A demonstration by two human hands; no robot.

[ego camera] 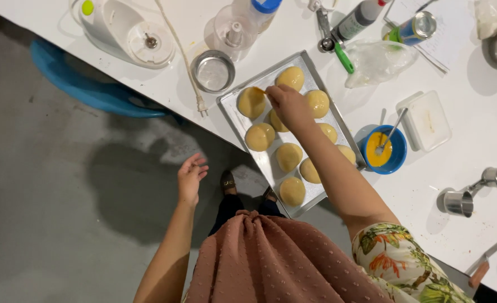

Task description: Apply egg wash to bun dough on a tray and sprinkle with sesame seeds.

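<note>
A pink ruffled skirt (276, 258) hides the legs. Right hand (287, 104) pinches a barely visible brush over the dough buns (252, 102) at twelve o'clock; left hand (191, 178) hangs open, empty.

Right arm stretched forward and up across the frame, bare forearm running long from a floral short sleeve, wrist bent slightly inward. Right hand (289, 105) turned knuckles-up, fingers curled tight together in a pinch at the tips, thumb tucked under and out of sight. Left arm hanging away to the side, elbow loosely bent, forearm bare. Left hand (190, 178) held out in the air, palm half-turned inward, fingers relaxed and gently spread, tips pointing right, gripping nothing, touching nothing. Both hands well apart.
</note>
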